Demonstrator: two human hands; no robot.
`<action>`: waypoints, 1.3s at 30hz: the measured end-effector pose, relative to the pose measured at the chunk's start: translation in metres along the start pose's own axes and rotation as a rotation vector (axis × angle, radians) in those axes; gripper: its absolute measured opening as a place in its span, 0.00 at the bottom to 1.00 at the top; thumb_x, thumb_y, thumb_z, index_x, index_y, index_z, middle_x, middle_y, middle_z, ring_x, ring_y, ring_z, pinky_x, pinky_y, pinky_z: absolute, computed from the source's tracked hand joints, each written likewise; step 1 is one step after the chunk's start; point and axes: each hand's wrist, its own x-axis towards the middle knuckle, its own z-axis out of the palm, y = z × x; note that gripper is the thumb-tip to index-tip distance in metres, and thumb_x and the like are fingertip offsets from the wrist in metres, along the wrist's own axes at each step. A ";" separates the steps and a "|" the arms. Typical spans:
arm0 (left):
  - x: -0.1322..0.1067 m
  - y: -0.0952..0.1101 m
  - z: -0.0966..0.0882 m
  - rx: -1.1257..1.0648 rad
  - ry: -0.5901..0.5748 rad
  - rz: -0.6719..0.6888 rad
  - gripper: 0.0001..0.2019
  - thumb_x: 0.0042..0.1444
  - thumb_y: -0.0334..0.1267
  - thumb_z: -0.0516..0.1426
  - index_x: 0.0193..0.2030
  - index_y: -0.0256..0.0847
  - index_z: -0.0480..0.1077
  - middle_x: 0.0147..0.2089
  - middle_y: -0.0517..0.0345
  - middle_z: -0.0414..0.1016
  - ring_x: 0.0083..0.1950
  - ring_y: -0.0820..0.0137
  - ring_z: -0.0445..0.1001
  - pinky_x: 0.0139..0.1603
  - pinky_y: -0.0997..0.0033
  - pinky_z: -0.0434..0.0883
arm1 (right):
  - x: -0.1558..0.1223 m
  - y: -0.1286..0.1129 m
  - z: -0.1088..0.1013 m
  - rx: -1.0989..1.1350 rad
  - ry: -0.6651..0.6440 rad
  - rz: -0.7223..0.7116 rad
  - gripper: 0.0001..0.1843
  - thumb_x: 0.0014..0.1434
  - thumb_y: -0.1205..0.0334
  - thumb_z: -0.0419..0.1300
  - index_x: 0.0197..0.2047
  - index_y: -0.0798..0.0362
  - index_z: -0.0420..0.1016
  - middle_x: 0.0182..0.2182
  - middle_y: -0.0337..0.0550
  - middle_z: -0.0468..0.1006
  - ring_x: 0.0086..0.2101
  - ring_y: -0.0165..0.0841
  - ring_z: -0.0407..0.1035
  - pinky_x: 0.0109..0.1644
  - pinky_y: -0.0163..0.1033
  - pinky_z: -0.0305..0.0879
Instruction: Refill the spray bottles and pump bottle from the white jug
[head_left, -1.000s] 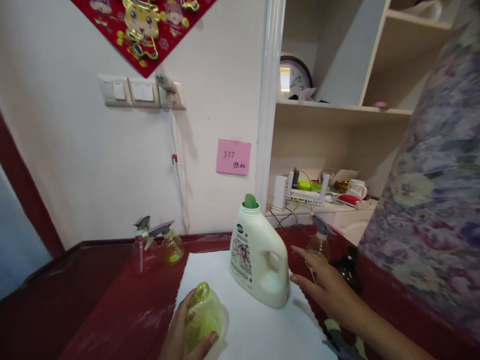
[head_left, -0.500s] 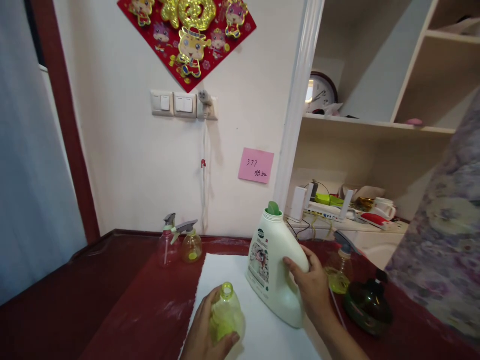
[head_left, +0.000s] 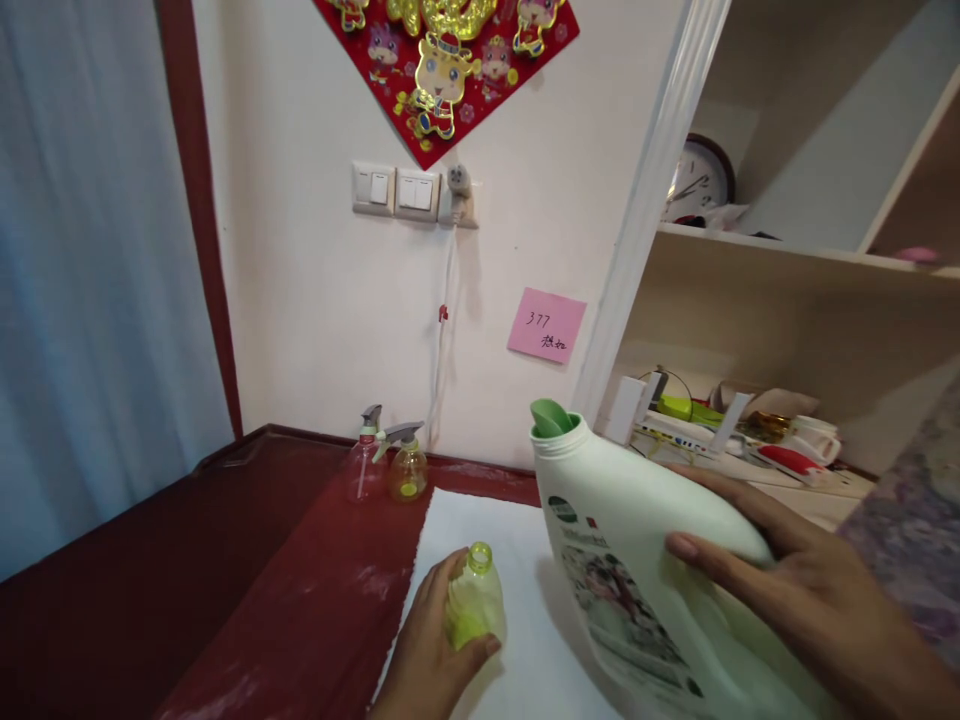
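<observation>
My left hand [head_left: 427, 650] is wrapped round a small clear yellow-green bottle [head_left: 474, 603] with no cap on its open neck; the bottle stands on a white cloth [head_left: 487, 520]. My right hand [head_left: 817, 600] grips a large cream detergent jug [head_left: 630, 560], lifted off the cloth and tilted back towards me. The jug's green pour spout [head_left: 551, 417] is open and points up and to the left, above and to the right of the small bottle.
Two small spray bottles [head_left: 390, 465] stand by the wall at the back of the dark red table [head_left: 247, 560]. A pink sticky note [head_left: 546, 325] hangs on the wall. Shelves on the right hold a clock [head_left: 697, 180], a router and cups. A curtain covers the left.
My right hand went from reaching, to touching the jug, to gripping and lifting it up and towards me, tilted. The view swung right and down. The left hand kept hold of the small bottle.
</observation>
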 end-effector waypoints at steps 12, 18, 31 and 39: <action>0.033 0.021 -0.011 0.128 -0.016 0.058 0.36 0.47 0.34 0.64 0.65 0.41 0.60 0.66 0.43 0.65 0.68 0.54 0.62 0.69 0.51 0.57 | -0.009 0.026 -0.025 -0.310 -0.338 -0.156 0.29 0.55 0.40 0.63 0.59 0.35 0.74 0.50 0.44 0.83 0.43 0.50 0.80 0.43 0.50 0.80; 0.036 0.001 -0.007 0.126 -0.008 0.051 0.35 0.50 0.35 0.62 0.66 0.37 0.58 0.67 0.40 0.64 0.68 0.53 0.62 0.69 0.51 0.57 | -0.005 0.012 -0.014 -0.332 -0.464 -0.125 0.29 0.55 0.38 0.63 0.58 0.34 0.74 0.47 0.43 0.84 0.38 0.49 0.80 0.39 0.50 0.79; 0.036 -0.007 -0.004 0.137 -0.010 0.042 0.37 0.49 0.34 0.63 0.66 0.40 0.59 0.67 0.43 0.63 0.69 0.54 0.61 0.70 0.52 0.56 | 0.011 -0.006 0.011 -0.407 -0.560 -0.137 0.30 0.52 0.34 0.62 0.56 0.35 0.76 0.42 0.44 0.86 0.36 0.50 0.80 0.35 0.54 0.79; 0.036 -0.005 -0.005 0.137 -0.015 0.042 0.37 0.48 0.34 0.64 0.66 0.39 0.59 0.67 0.43 0.64 0.68 0.53 0.61 0.70 0.52 0.56 | 0.016 -0.001 0.017 -0.457 -0.554 -0.206 0.31 0.52 0.36 0.64 0.58 0.35 0.75 0.47 0.43 0.84 0.39 0.51 0.81 0.37 0.52 0.79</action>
